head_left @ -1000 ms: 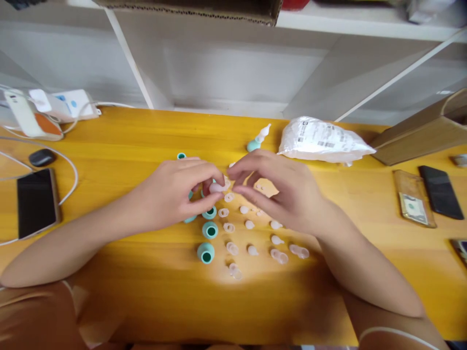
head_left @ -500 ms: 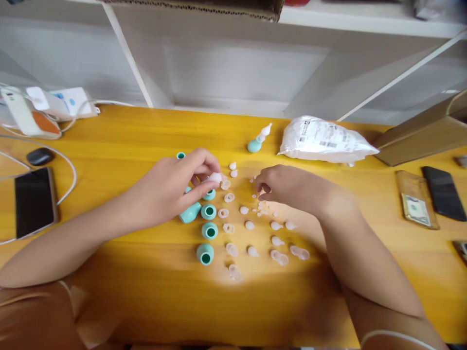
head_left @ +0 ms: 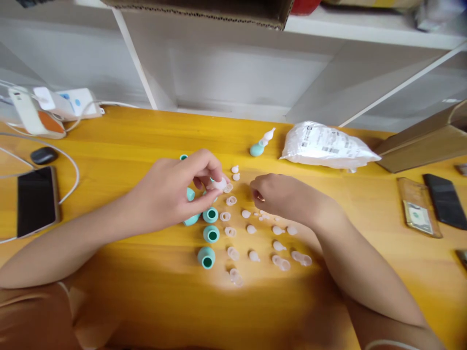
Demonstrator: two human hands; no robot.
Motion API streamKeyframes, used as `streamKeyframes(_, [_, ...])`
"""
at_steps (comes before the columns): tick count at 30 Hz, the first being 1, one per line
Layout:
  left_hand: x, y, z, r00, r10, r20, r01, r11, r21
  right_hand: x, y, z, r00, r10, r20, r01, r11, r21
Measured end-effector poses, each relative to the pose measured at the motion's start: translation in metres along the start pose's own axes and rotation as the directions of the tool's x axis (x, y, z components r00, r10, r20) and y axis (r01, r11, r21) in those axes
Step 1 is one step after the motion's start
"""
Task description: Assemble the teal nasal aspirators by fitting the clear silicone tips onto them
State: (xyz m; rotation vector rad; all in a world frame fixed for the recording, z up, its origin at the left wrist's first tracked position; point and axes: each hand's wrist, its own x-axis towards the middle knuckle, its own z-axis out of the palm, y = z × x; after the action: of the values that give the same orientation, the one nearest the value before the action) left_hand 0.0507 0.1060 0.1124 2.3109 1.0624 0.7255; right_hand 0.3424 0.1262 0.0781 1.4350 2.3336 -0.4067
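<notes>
Head view: nearest, 1 column of clear collars (head_left: 233, 253) lay beside teal bulbs (head_left: 211, 234). Left hand (head_left: 182, 187) pinched 1 white tip (head_left: 221, 184) near the collars' far end. Right hand (head_left: 279, 194), curled, grip indiscernible, hovered by small white pieces (head_left: 263, 215). Beyond sat a white bag (head_left: 328, 146).

Took white package (head_left: 330, 146) as reference. Observed left hand (head_left: 184, 189) to front-left of package, pinching rounded white piece (head_left: 220, 183) between thumb and fingers. Observed right hand (head_left: 286, 197) in front of package's left end, curled low beside small white pieces (head_left: 263, 216); could not see any grip. Recorded open-mouthed teal bulbs (head_left: 206, 253) farther front-left of package, and clear connectors (head_left: 230, 232) slightly less far left. Noted white tips (head_left: 279, 246) in front of package, banknote (head_left: 418, 216) to front-right, computer mouse (head_left: 44, 155) far left.
</notes>
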Motion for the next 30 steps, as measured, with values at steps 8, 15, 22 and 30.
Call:
streamKeyframes(8, [-0.002,0.001,0.002,0.999,-0.031,-0.009,0.031,1.000,0.003,-0.026,-0.003,-0.021,0.812,-0.242,-0.532,0.517,0.721,0.462])
streamKeyframes(15, [-0.007,0.007,0.001,0.999,-0.036,0.018,0.036,0.999,-0.007,-0.038,-0.026,-0.017,0.657,-0.075,-0.750,0.665,0.527,0.530])
streamKeyframes(22, [-0.009,0.011,0.000,0.997,0.074,0.010,-0.074,0.997,-0.005,-0.044,-0.042,-0.014,0.576,-0.131,-0.807,0.717,0.556,0.421])
streamKeyframes(30, [-0.005,0.009,-0.001,0.987,0.159,0.023,-0.160,0.987,0.016,-0.038,-0.042,-0.010,0.567,-0.106,-0.817,0.748,0.482,0.457])
